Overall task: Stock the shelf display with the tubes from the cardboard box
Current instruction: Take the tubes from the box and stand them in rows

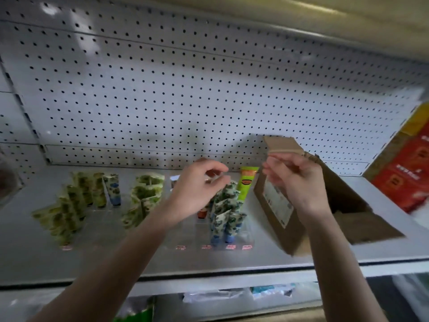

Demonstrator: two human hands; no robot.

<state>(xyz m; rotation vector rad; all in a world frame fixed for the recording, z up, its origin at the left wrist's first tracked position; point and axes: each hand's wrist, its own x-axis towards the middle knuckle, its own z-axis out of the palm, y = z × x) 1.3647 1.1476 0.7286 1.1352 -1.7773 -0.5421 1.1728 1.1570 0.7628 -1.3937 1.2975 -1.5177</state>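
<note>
The grey metal shelf (pixel 92 259) carries an open cardboard box (pixel 348 224), with blue-patterned tubes (pixel 226 217) standing cap-down and one bright green tube (pixel 246 184) just left of the box, green-patterned tubes (pixel 69 205) in two clusters farther left, and red cartons (pixel 404 173) to its right.

I see the tubes standing cap-down in rows on the shelf display (pixel 162 259). Yellow-green tubes (pixel 69 205) are at nine o'clock of the group, and a greener cluster (pixel 145 194) stands mid-row. The blue-patterned tubes (pixel 226 217) are at three o'clock, with one lime tube (pixel 246 185) upright at their twelve. The brown cardboard box (pixel 271 217) lies just beside them at three o'clock, tipped, flaps open, with a white label on its near side.
</note>
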